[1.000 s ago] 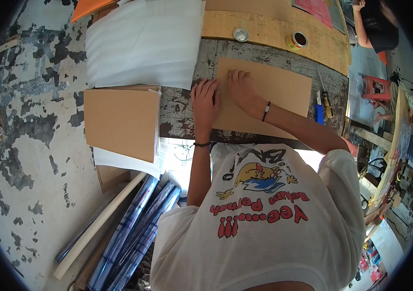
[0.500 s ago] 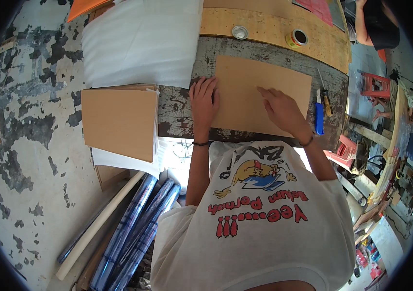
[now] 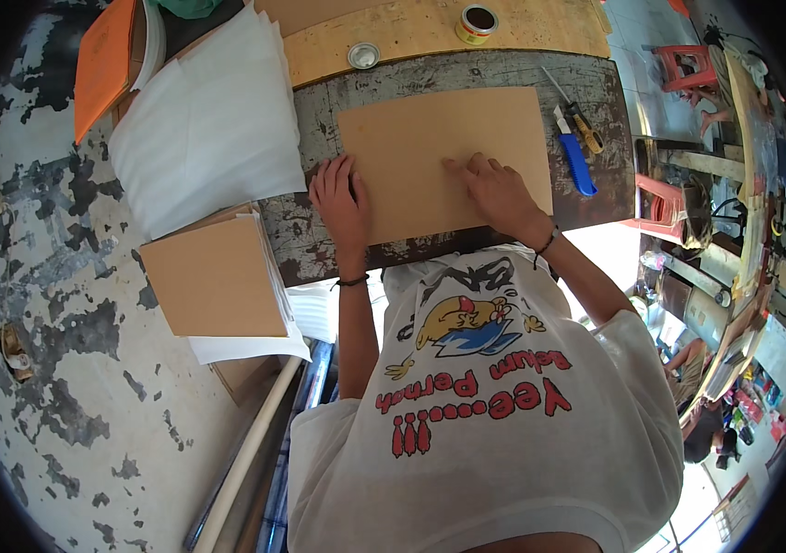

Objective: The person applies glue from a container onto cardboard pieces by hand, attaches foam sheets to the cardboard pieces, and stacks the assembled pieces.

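1. Board (image 3: 411,175), plain tan all over!
2. Cutter handle (image 3: 578,168): brt blue, what a pop!
3. Screwdriver handle (image 3: 588,135), yel & blk.
4. Tabletop (image 3: 319,111): dk brn w/ grey scuffs.
5. Foam sheets (image 3: 208,138), wht.
6. Shirt (image 3: 503,452): wht, red/yel/blue print!
7. Wall (image 3: 79,369): pale grey, blk blotches.

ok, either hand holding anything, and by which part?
Nothing looks gripped: the left hand rests at the left edge of the brown board, the right hand on its face.
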The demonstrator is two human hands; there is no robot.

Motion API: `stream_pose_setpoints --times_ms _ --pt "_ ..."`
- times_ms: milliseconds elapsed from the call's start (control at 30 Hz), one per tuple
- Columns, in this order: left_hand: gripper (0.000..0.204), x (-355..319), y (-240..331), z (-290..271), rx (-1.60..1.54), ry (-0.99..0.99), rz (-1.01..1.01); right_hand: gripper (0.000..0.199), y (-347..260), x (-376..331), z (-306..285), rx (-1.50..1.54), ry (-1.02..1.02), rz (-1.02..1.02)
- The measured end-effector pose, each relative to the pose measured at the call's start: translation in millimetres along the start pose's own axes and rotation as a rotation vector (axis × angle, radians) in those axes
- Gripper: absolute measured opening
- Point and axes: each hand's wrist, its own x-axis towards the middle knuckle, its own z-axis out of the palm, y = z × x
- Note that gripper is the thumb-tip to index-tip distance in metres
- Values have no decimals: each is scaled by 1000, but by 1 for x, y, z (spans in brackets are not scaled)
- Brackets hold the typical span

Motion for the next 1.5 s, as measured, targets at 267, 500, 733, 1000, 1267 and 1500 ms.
stream_pose_setpoints --times_ms 267,500,733,1000,1267,1500 --pt "31 1 2 -3 -14 -8 -2 72 21 -7 10 219 -16 -63" --pt "30 1 1 -2 -21 -7 -10 67 26 -26 10 267 40 -80" --pt "30 1 2 -2 -3 -5 -9 59 58 -69 -5 478 58 57" --pt "28 2 -1 2 42 25 6 62 81 -106 6 221 120 112" --pt "27 3 -1 5 56 26 7 58 61 -107 17 -139 22 219" --pt "27 2 1 5 74 35 9 44 61 -97 20 -163 -33 200"
